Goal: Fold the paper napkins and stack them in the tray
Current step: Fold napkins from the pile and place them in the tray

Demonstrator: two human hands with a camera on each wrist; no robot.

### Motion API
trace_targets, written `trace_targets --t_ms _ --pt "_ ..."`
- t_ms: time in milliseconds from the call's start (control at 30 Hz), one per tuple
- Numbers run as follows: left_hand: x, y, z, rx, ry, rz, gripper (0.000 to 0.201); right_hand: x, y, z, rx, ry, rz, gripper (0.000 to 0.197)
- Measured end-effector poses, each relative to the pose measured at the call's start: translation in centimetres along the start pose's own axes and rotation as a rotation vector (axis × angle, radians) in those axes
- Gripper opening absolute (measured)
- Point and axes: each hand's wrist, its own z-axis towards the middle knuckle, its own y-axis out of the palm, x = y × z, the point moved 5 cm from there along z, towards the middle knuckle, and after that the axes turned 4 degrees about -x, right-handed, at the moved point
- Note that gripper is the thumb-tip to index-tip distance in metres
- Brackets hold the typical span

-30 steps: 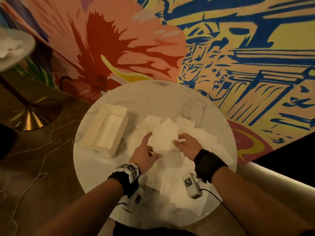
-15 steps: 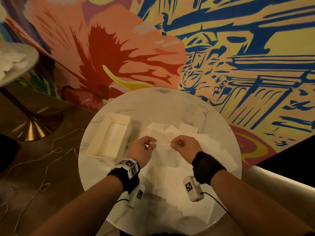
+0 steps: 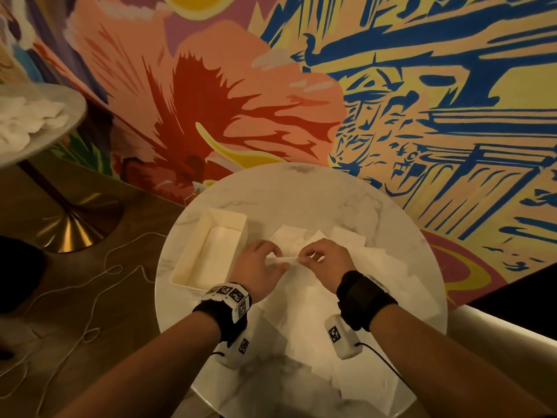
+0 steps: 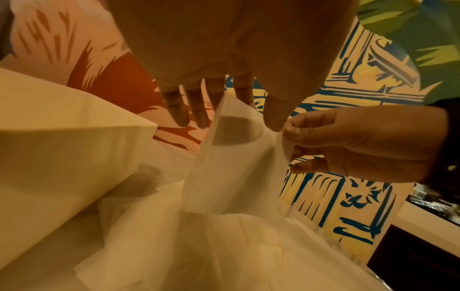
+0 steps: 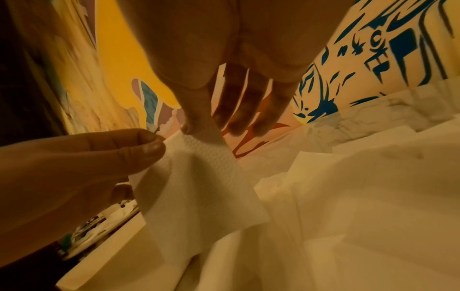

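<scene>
Both hands hold one white paper napkin (image 3: 284, 259) by its top edge, lifted above the pile; it hangs down doubled over (image 4: 231, 167) (image 5: 199, 189). My left hand (image 3: 259, 267) pinches its left end, my right hand (image 3: 324, 262) the right end, thumb against forefinger. The other fingers (image 4: 174, 110) of the left hand stick out straight. Beneath lies a spread of loose unfolded napkins (image 3: 376, 285) across the round marble table (image 3: 301, 194). The cream rectangular tray (image 3: 238, 218) stands just left of my left hand with a folded napkin (image 3: 217, 254) lying flat inside.
The painted mural wall (image 3: 391, 101) rises right behind the table. A second round table (image 3: 60, 122) with napkins stands at the far left on a brass base (image 3: 72, 230). White cable (image 3: 90, 285) trails over the wooden floor. A pale bench edge (image 3: 497, 327) is at the right.
The napkin that lay flat under both hands has been lifted and folded over; the hands have come closer together and now pinch its top edge. The head view has tilted upward slightly.
</scene>
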Motion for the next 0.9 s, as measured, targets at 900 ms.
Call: trace_targets --t_ms 900 --pt "-3.8 -7.4 1.4 0.026 -0.074 -0.313 0.012 -3.4 3.6 3.2 0.039 0.069 0.363 0.011"
